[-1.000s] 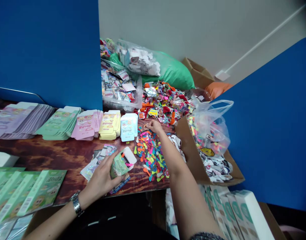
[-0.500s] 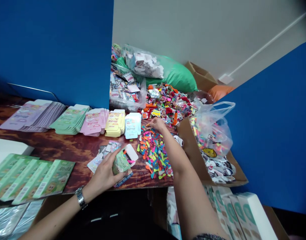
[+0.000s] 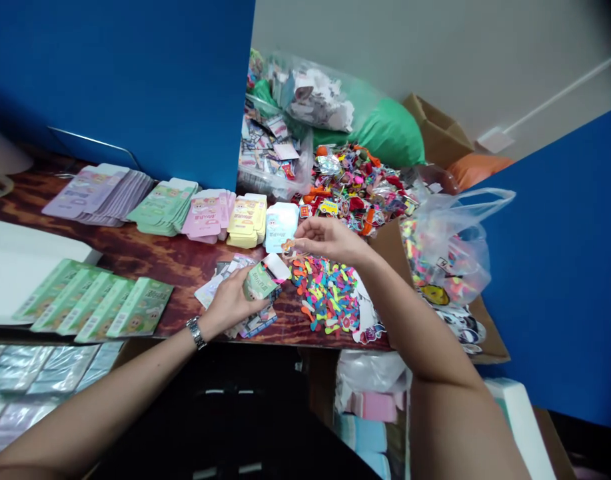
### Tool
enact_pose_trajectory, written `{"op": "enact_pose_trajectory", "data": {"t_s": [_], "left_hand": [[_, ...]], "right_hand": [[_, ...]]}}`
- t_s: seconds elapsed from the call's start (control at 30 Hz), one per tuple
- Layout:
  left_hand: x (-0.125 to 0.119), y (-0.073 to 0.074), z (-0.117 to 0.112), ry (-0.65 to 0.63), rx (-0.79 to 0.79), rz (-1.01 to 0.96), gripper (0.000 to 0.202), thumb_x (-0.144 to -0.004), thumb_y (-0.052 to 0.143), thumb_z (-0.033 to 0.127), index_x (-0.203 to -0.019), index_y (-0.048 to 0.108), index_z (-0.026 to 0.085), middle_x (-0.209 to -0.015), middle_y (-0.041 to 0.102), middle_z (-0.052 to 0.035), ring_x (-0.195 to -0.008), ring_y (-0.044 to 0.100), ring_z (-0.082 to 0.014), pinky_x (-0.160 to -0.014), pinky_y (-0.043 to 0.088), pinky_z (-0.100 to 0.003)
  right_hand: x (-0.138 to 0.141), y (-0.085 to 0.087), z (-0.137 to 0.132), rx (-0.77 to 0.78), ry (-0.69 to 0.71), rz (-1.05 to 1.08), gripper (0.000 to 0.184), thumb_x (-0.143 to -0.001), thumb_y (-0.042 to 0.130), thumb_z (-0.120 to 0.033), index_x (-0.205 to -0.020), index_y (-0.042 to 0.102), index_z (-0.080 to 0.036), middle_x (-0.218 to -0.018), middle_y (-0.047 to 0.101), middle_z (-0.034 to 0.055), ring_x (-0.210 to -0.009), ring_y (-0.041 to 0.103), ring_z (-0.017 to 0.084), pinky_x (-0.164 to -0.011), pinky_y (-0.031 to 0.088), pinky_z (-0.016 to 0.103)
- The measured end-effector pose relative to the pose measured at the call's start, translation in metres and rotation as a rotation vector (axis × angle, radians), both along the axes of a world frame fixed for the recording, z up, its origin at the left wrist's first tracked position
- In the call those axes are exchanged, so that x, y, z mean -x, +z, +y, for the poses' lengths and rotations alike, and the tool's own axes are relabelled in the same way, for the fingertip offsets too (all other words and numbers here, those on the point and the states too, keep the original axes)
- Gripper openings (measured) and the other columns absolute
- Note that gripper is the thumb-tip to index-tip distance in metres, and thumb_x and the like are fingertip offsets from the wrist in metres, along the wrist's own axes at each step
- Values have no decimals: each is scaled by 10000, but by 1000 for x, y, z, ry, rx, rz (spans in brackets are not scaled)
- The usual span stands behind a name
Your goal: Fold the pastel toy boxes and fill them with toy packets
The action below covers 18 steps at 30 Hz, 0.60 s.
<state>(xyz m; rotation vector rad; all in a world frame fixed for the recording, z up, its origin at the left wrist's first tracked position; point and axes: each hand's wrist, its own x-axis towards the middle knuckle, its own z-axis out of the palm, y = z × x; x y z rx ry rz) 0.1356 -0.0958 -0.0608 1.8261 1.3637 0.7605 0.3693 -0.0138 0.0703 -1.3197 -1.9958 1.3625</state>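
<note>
My left hand (image 3: 234, 303) is closed round a small green box (image 3: 259, 281) with its white flap open, held just above the wooden table (image 3: 150, 257). My right hand (image 3: 325, 240) pinches a small orange trinket (image 3: 288, 247) just right of and above the box's open end. Below the right hand lies a heap of small bright plastic pieces (image 3: 328, 293). Under the left hand sit a few printed cards (image 3: 220, 283).
Fanned stacks of flat boxes, purple (image 3: 98, 193), green (image 3: 165, 203), pink (image 3: 208, 213), yellow (image 3: 248, 220) and blue (image 3: 281, 223), line the blue partition (image 3: 135, 80). Filled green boxes (image 3: 100, 303) lie left. A trinket pile (image 3: 358, 190), plastic bag (image 3: 448, 247) and cardboard box (image 3: 485, 333) stand right.
My right hand has lifted off the trinket pile and come back toward the green box with a small orange piece pinched. The view has shifted, so everything sits further right.
</note>
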Motion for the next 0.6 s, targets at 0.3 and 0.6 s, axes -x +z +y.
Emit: {"op": "enact_pose_trajectory", "data": {"t_s": [0.3,0.6], "left_hand": [[14,-3,-9,22,-11,-1,707,-683,740,345,-1324,505,158,-1230,641,-124,-1110,635,-287,-957,510,-426],[12,2,-1,66,-171,-66,907,-772,736,416,-1510,256,194,-1497,444,-164,-1365,473,-298,-1121,412,-464]], "right_hand": [[53,-18,-20,-197,225,-311,71,-861,677,-186,-925,667,-158,-744,700,-7,-684,644,113,-633,421,202],[45,-20,-43,-666,81,-152,144,-952,564,-227,-1069,639,-189,-1068,673,87,-921,653,157,-824,520,285]]}}
